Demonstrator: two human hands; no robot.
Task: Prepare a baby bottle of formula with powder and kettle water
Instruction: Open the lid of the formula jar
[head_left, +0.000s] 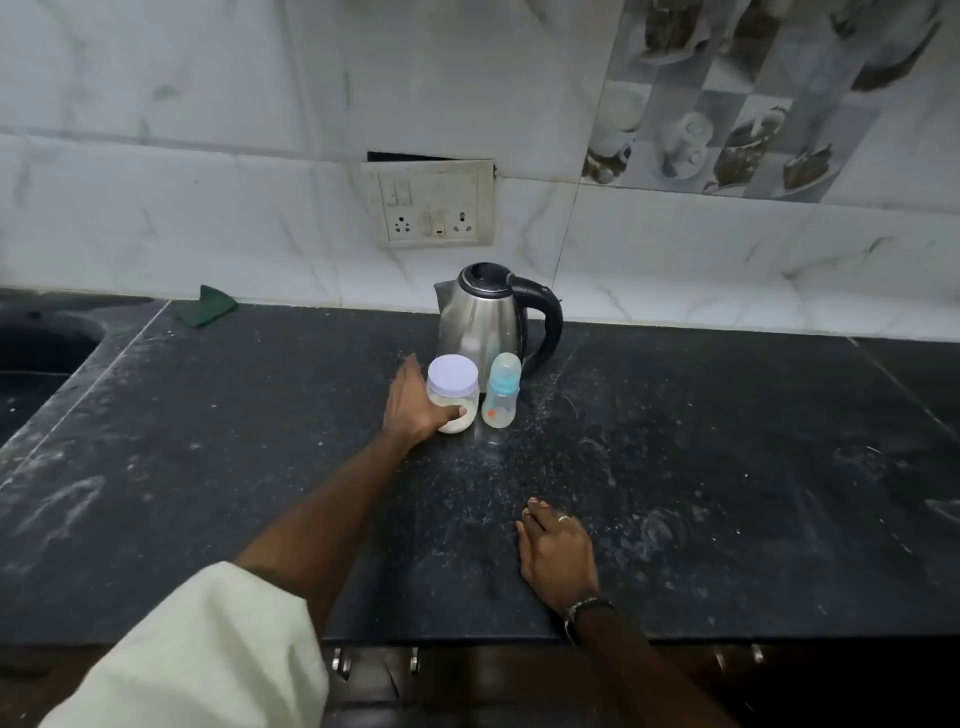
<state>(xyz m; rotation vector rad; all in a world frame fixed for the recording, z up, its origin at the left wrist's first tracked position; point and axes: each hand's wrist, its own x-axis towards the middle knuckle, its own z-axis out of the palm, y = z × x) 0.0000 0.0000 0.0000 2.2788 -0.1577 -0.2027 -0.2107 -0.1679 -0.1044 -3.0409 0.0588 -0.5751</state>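
A clear jar (453, 387) with a pale lilac lid holds white powder and stands on the black counter (675, 441). My left hand (413, 402) is wrapped around the jar's left side, thumb across its front. Just right of the jar stands a clear baby bottle (501, 392) with a blue collar and a domed cap. Behind both is a steel kettle (485, 312) with a black lid and handle, handle turned right. My right hand (556, 553) lies flat on the counter near the front edge, fingers together, holding nothing.
A sink (36, 343) is sunk into the counter at the far left. A folded green cloth (205, 306) lies against the marble wall. A socket panel (428, 205) sits on the wall above the kettle. White powder is scattered over the counter.
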